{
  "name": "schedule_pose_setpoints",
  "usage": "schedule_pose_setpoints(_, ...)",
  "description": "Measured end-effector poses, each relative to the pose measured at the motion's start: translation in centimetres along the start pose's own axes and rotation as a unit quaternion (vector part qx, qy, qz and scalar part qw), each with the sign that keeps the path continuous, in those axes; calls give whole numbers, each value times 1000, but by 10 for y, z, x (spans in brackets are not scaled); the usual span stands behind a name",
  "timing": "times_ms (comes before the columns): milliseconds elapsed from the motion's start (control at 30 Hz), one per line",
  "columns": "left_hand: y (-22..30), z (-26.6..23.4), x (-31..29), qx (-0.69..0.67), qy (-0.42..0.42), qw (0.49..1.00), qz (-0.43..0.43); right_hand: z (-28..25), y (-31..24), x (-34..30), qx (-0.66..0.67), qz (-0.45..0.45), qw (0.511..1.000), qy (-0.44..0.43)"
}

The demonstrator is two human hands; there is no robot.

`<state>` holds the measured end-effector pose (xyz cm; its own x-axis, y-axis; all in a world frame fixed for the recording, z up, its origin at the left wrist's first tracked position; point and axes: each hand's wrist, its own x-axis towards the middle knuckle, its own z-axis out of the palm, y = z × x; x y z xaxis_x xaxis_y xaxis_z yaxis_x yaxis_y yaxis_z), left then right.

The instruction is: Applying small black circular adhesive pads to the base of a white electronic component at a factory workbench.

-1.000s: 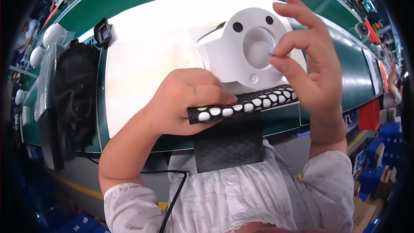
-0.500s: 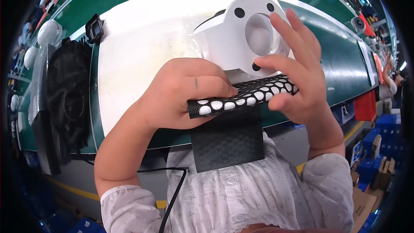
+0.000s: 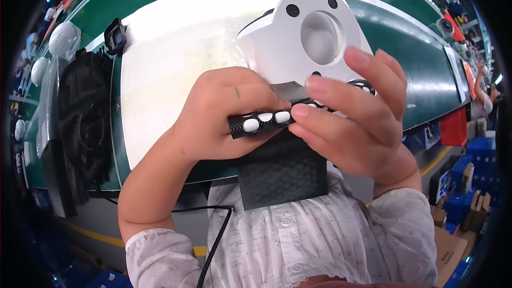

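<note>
A white plastic housing with a round opening lies on its side just beyond my hands. Black round foot pads sit on its ring-shaped face. My left hand grips a bent sheet of black foot pads, whose edge shows a row of white oval spots. Below it hangs a flat black textured piece, seemingly of the same sheet. My right hand has its thumb and index finger closed at the sheet's edge, the other fingers raised. Any loose pad between those fingertips is hidden.
A white board covers the green bench. On the left lie a black mesh bag, a small black device and white rounded parts. A black cable hangs near my lap. Blue boxes and a red bin are at right.
My right hand has come away from the housing's face, toward me and down to the sheet's edge. The housing has shifted slightly. My left hand keeps its grip on the sheet.
</note>
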<state>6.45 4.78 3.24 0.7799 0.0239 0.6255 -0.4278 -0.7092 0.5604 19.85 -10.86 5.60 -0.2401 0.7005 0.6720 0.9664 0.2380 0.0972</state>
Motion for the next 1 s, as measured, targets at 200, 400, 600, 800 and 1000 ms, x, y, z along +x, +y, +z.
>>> schedule_pose_setpoints(200, 4, 2, 0, -20, 1, 999, -26, 10, 3, -14, -36, -79, 991, 106)
schedule_pose_setpoints(400, -2, 3, -2, -13, -12, 1000, 11, 11, 38, -21, 220, 241, 920, 214)
schedule_pose_setpoints(600, -4, -1, 0, -18, -34, 999, 16, 15, 44, -24, 302, 284, 901, 129)
schedule_pose_setpoints(800, -2, -5, 1, -29, -49, 998, 13, -2, 44, -26, 72, 170, 980, 71)
schedule_pose_setpoints(1000, -2, -4, -1, -35, -52, 998, 5, -26, 17, -25, -196, 104, 961, -167)
